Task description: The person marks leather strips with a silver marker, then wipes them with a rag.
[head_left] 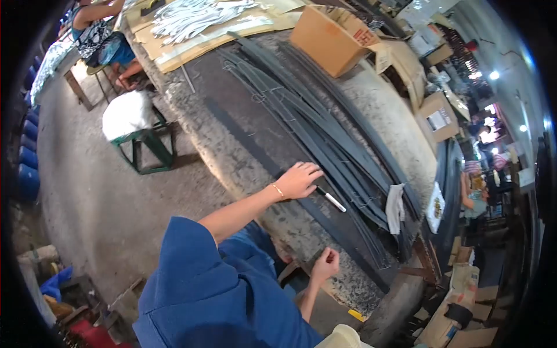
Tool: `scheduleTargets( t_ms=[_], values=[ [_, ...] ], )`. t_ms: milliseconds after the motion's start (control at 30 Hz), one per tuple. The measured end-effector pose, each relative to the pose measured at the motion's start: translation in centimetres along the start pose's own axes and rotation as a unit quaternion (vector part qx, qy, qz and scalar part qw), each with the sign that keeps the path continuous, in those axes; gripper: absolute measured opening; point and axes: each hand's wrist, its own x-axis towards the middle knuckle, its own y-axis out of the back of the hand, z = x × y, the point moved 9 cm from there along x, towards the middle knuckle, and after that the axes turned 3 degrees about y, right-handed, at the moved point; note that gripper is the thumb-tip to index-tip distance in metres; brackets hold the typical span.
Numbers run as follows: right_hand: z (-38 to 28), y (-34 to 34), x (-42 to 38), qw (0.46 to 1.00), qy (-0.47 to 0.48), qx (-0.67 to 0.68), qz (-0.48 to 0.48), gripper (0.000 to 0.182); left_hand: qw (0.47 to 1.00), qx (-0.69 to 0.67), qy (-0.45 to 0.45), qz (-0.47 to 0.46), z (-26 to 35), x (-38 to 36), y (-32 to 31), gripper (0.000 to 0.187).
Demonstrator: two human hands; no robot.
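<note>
My left hand (299,180), with a thin bracelet at the wrist, lies palm down on a long flat black strip (331,229) near the table edge. Its fingers are stretched out and slightly bent. Just beside those fingers lies a white marker (335,202) with a dark end. Further along the strip, close to the table edge, my right hand (326,265) has its fingers curled and pinched together. Whatever it may hold is hidden. Beyond both hands runs a bundle of long dark strips (319,133), tied in places with thin wire or string.
A grey-white cloth (395,211) lies over the bundle's near end. An open cardboard box (322,40) stands on the table, and white strips (194,20) lie on cardboard (165,58). A green stool (148,148) stands on the floor. Another person (98,35) sits at the upper left.
</note>
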Motion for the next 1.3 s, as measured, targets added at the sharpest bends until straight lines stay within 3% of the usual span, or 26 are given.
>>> scheduleTargets(
  t_ms=[133, 267, 333, 433, 500, 667, 800, 967, 1100, 1200, 1300],
  values=[
    [6.4, -0.4, 1.1, 0.975, -0.081, 0.205, -0.032, 0.012, 0.99, 0.133, 0.046, 0.017, -5.2, -5.1, 4.7, 0.042],
    [10.4, 1.9, 4.0, 0.972, -0.137, 0.19, 0.01, 0.018, 0.956, 0.251, 0.138, -0.056, -12.2, -8.8, 9.9, 0.054],
    [11.1, 2.9, 5.5, 0.984, -0.11, 0.14, 0.027, 0.027, 0.943, 0.281, 0.168, -0.063, -15.0, -9.4, 12.1, 0.056],
    [8.7, 2.8, 6.3, 0.986, -0.129, 0.101, 0.005, 0.031, 0.92, 0.321, 0.22, -0.047, -19.9, -9.6, 15.6, 0.059],
    [7.2, 2.5, 6.5, 0.998, -0.063, 0.023, -0.014, 0.031, 0.906, 0.331, 0.261, -0.028, -23.1, -10.2, 17.5, 0.061],
    [6.7, 2.0, 6.9, 0.999, -0.04, -0.002, -0.032, 0.033, 0.902, 0.313, 0.296, -0.024, -28.0, -10.6, 20.1, 0.062],
    [2.8, 0.3, 8.7, 0.996, -0.006, -0.026, -0.081, 0.039, 0.902, 0.312, 0.296, -0.04, -28.0, -10.3, 19.4, 0.058],
    [-1.9, -5.7, 10.5, 0.985, 0.012, -0.02, -0.17, 0.047, 0.917, 0.32, 0.213, -0.105, -16.0, -9.7, 11.5, 0.08],
    [-1.4, -10.0, 10.5, 0.969, 0.101, -0.073, -0.212, 0.036, 0.937, 0.281, 0.178, -0.104, -10.1, -11.0, 7.8, 0.078],
    [-3.3, -11.3, 10.6, 0.974, 0.077, -0.041, -0.208, 0.031, 0.942, 0.259, 0.191, -0.093, -8.6, -11.8, 7.6, 0.074],
    [-5.1, -10.0, 10.6, 0.994, 0.082, 0.034, -0.066, 0.033, 0.943, 0.249, 0.206, -0.083, -9.1, -11.7, 8.4, 0.069]
  ],
)
